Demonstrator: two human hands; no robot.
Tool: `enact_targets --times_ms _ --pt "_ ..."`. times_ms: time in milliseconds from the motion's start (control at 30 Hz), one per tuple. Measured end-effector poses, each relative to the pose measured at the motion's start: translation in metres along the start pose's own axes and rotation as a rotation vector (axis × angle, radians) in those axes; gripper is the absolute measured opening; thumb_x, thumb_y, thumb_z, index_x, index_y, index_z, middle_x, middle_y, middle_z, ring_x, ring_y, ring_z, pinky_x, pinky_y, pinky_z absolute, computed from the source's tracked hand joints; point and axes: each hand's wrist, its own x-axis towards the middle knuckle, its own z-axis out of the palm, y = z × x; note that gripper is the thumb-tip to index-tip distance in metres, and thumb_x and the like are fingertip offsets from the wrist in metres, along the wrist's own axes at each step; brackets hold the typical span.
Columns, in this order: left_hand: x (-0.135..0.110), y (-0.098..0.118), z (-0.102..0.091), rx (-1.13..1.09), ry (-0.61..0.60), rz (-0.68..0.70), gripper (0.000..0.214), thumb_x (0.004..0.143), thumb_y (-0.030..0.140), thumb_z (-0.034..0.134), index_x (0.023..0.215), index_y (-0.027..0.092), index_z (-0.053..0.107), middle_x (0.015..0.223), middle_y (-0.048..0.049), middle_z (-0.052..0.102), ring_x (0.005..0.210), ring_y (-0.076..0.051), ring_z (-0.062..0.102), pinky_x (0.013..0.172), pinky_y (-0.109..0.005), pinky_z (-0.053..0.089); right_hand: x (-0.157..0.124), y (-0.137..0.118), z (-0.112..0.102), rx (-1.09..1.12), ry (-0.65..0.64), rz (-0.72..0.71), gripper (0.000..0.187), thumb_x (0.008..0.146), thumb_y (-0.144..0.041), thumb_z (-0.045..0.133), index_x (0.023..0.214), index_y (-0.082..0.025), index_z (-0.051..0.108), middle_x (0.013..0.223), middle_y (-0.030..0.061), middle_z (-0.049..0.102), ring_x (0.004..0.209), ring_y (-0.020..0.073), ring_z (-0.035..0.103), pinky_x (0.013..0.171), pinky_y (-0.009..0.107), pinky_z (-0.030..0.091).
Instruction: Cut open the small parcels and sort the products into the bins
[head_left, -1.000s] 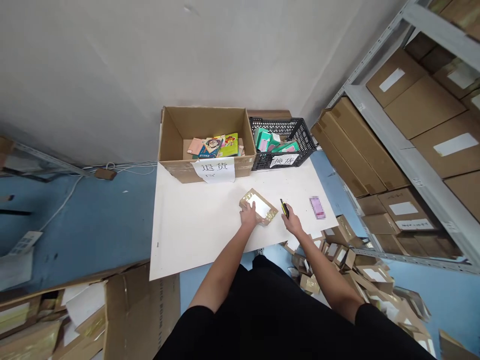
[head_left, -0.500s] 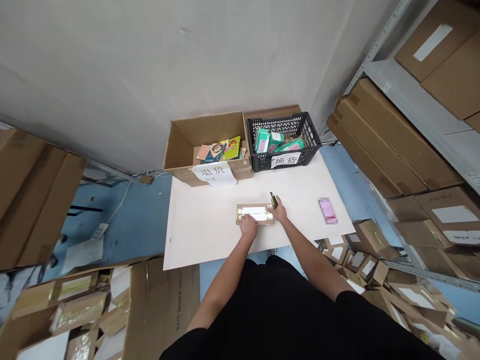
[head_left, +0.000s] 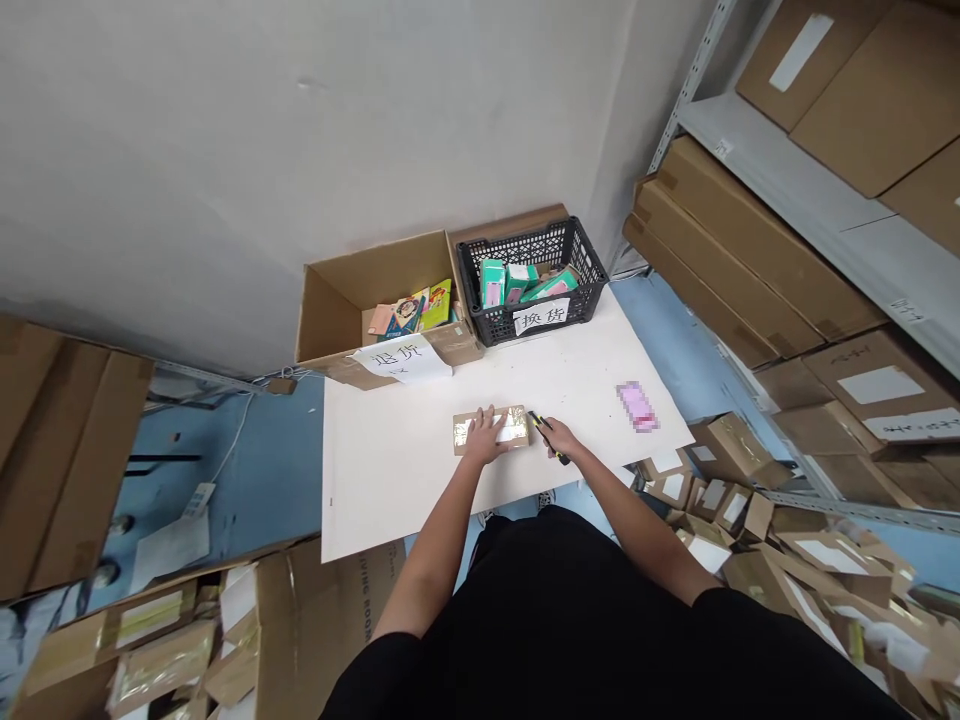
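A small flat cardboard parcel [head_left: 510,428] with a white label and shiny tape lies on the white tabletop [head_left: 390,470]. My left hand [head_left: 484,436] rests flat on the parcel, fingers spread. My right hand [head_left: 561,438] is closed around a black and yellow utility knife [head_left: 538,424], whose tip touches the parcel's right end.
At the table's far edge stand an open cardboard box [head_left: 337,300] of colourful items and a black plastic crate [head_left: 536,265] of green packets, each with a paper sign. A pink item [head_left: 636,406] lies to the right. Cartons fill the right shelves [head_left: 810,200]; small parcels litter the floor [head_left: 750,520].
My left hand opened from a curled grip to flat on the parcel. My right hand swung the knife down so its tip meets the parcel's right end. The view shifted.
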Motion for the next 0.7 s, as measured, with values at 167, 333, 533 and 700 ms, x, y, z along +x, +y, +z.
enact_targets --times_ms 167,333,533,700 --pt "-0.002 0.000 0.000 0.000 0.018 -0.007 0.097 0.091 0.066 0.066 0.171 0.039 0.018 0.181 -0.0055 0.004 0.166 -0.037 0.000 0.131 -0.056 0.018 0.005 -0.002 0.006 -0.020 -0.040 0.001 0.031 0.106 -0.048 0.056 0.089 -0.024 0.047 0.053 -0.0095 0.052 0.036 0.0113 0.054 0.044 0.020 0.045" --pt "-0.001 0.000 0.000 0.004 0.008 -0.002 0.099 0.090 0.066 0.066 0.171 0.039 0.016 0.181 -0.0041 0.003 0.166 -0.038 -0.001 0.131 -0.057 0.019 0.002 0.006 0.010 0.053 -0.078 0.017 0.034 0.105 -0.054 0.055 0.091 -0.024 0.048 0.054 -0.0094 0.053 0.037 0.0103 0.052 0.044 0.019 0.045" --pt "-0.001 -0.005 0.001 -0.011 0.021 0.007 0.098 0.090 0.067 0.065 0.171 0.041 0.017 0.181 -0.0021 0.005 0.166 -0.037 -0.001 0.130 -0.056 0.020 -0.014 0.028 -0.001 0.051 -0.191 0.059 0.033 0.101 -0.054 0.061 0.092 -0.024 0.050 0.053 -0.0087 0.054 0.033 0.0111 0.048 0.038 0.020 0.040" --pt "0.000 0.003 0.000 0.008 0.047 -0.040 0.097 0.089 0.075 0.062 0.170 0.041 0.021 0.181 -0.0030 0.013 0.165 -0.037 0.006 0.129 -0.056 0.023 -0.021 0.051 0.002 0.100 -0.017 0.068 0.035 0.099 -0.059 0.060 0.096 -0.025 0.051 0.054 -0.0099 0.053 0.035 0.0122 0.051 0.039 0.021 0.043"
